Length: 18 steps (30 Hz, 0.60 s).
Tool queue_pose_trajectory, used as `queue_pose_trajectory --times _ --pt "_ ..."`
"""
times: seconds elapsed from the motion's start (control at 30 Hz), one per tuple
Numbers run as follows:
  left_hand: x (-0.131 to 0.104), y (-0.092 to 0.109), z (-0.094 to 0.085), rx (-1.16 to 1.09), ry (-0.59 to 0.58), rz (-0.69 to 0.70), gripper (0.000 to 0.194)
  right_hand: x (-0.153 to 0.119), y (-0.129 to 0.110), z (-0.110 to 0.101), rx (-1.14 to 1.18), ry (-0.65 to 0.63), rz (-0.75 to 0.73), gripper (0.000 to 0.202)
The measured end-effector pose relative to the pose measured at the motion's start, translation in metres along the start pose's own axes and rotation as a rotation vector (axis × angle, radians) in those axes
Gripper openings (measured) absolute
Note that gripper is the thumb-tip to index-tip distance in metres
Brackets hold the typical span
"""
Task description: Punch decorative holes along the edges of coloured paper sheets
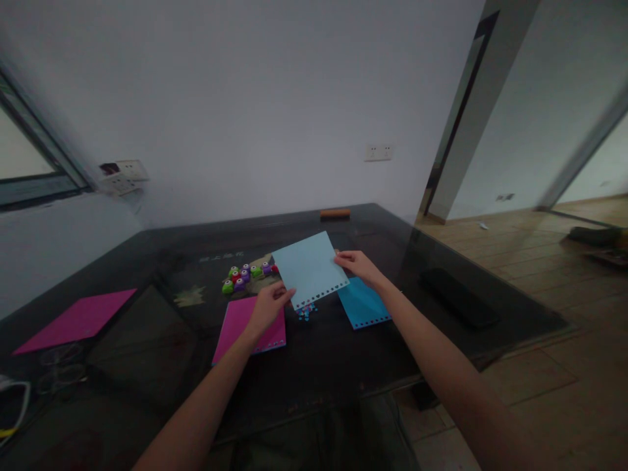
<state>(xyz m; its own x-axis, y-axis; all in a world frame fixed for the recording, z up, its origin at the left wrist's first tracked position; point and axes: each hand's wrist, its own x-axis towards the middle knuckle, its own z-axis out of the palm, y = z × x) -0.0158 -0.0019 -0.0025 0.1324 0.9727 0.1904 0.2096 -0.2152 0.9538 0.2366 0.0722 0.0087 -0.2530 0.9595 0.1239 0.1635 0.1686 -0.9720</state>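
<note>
Between my two hands a pale blue sheet of paper [311, 267] is held up, tilted, over the dark table. A row of punched holes runs along its lower edge. My left hand [269, 304] pinches the lower left side, and my right hand [357, 264] grips the right side. Beneath my left hand and wrist lies a pink punched sheet stack [235, 322]. Under my right forearm are blue punched sheets [363, 304], partly hidden. Small blue and pink paper bits [306, 313] lie just below the held sheet.
Several green, purple and red toy-like figures with eye shapes [240, 277] stand behind my left hand. Another pink sheet [81, 319] lies far left. A long black object [458, 297] rests on the right. An orange-brown roll [335, 214] sits at the back edge of the table [333, 373].
</note>
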Motion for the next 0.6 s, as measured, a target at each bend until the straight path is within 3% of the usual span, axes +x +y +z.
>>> queue_pose_trajectory --times 0.13,0.4,0.6 --pt "-0.0006 -0.001 0.0005 0.021 -0.028 0.003 0.026 -0.0046 -0.0035 0.0032 0.052 0.0 0.034 0.024" --pt "0.0023 -0.0026 -0.0019 -0.022 0.111 0.003 0.022 -0.003 0.0016 0.0023 0.079 -0.029 0.09 0.021" --pt "0.0024 -0.0027 -0.0009 -0.027 0.146 0.008 0.024 -0.0028 0.0 0.003 0.148 0.066 0.103 0.017"
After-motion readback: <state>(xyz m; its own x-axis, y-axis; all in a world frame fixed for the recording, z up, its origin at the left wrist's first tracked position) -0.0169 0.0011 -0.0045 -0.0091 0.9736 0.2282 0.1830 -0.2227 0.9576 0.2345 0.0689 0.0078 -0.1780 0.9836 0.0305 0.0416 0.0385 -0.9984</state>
